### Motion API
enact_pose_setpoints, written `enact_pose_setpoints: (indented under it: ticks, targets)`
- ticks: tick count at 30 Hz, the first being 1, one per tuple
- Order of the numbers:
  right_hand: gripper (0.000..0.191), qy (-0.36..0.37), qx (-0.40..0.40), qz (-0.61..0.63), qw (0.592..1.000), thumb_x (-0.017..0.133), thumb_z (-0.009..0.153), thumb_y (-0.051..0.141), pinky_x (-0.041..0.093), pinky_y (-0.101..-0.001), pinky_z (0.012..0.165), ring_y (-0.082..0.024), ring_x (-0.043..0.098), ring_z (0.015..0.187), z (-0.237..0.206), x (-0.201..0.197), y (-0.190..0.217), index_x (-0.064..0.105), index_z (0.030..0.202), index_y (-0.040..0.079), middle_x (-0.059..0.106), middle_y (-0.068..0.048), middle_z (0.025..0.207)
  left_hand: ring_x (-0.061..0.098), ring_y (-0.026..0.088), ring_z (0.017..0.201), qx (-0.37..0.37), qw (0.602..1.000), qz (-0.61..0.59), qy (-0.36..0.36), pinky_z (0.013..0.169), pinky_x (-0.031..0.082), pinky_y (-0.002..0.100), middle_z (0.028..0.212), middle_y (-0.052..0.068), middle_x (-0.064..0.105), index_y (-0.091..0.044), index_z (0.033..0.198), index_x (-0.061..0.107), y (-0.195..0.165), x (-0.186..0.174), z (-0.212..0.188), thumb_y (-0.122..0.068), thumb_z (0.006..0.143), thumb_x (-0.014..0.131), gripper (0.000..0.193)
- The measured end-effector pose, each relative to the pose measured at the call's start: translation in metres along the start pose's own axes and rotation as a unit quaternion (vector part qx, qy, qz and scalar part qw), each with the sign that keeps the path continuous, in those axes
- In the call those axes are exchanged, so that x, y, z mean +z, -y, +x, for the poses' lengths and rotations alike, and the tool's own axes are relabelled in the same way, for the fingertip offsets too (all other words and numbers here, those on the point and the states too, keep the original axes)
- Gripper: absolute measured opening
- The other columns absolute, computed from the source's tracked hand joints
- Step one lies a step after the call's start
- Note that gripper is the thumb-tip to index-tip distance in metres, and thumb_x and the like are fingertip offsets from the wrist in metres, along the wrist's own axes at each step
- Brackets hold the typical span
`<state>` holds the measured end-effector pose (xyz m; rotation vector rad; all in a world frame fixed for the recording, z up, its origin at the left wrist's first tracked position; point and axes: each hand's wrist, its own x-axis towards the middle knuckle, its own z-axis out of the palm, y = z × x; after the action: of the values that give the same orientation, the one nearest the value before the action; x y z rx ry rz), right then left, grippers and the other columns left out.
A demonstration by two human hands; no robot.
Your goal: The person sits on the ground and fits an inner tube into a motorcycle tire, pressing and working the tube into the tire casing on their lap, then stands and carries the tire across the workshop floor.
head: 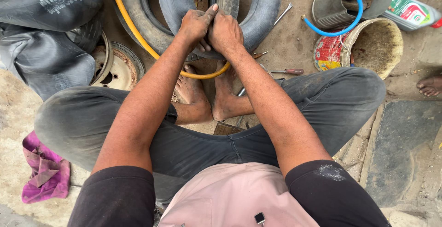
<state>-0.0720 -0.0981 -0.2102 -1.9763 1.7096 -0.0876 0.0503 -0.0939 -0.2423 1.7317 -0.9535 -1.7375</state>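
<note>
Left hand, right hand: both clenched on tyre rim | stiff, heavy rubber; grip the bead edge.

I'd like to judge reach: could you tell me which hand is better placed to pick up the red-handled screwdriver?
Probably the right hand: the screwdriver lies on its side of the tyre that both hands grip. The left hand would have to cross over.

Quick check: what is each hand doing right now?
Left hand: closed, gripping the near edge of the upright tyre.
Right hand: closed on the same tyre edge, pressed against the left.
</note>
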Motion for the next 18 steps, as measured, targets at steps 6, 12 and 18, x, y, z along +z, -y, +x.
enact_pose_setpoints:
  ticks: [6, 12, 18]
  targets:
    - [0.021, -0.015, -0.031, -0.065, 0.997, 0.056, 0.097, 0.015, 0.059, -0.0486, 0.077, -0.037, 0.074, 0.086, 0.002, -0.002, 0.012, 0.062, 0.102, -0.004, 0.073, -0.023, 0.086, 0.060, 0.019, 0.034, -0.016, 1.000, 0.023, 0.005, 0.028, 0.047, 0.032, 0.052, 0.010, 0.062, -0.001, 0.086, 0.066, 0.000, -0.008, -0.005, -0.061, 0.101, 0.050, 0.064]
    - [0.020, -0.023, -0.053, -0.068, 0.996, 0.057, 0.099, 0.015, 0.058, -0.0491, 0.079, -0.039, 0.074, 0.086, -0.001, -0.007, 0.018, 0.062, 0.104, -0.004, 0.073, -0.023, 0.087, 0.053, 0.013, 0.032, -0.022, 0.999, 0.032, 0.012, 0.027, 0.042, 0.030, 0.049, 0.002, 0.054, -0.004, 0.086, 0.067, -0.003, -0.011, -0.007, -0.060, 0.102, 0.048, 0.061]
    - [0.020, 0.007, -0.042, -0.100, 0.994, 0.058, 0.097, 0.013, 0.060, -0.0463, 0.075, -0.035, 0.075, 0.083, -0.001, -0.010, 0.021, 0.060, 0.105, -0.005, 0.072, -0.022, 0.084, 0.049, 0.011, 0.032, -0.040, 0.998, 0.039, 0.023, 0.026, 0.037, 0.029, 0.048, 0.000, 0.047, -0.005, 0.087, 0.063, -0.005, -0.015, -0.003, -0.060, 0.103, 0.047, 0.060]
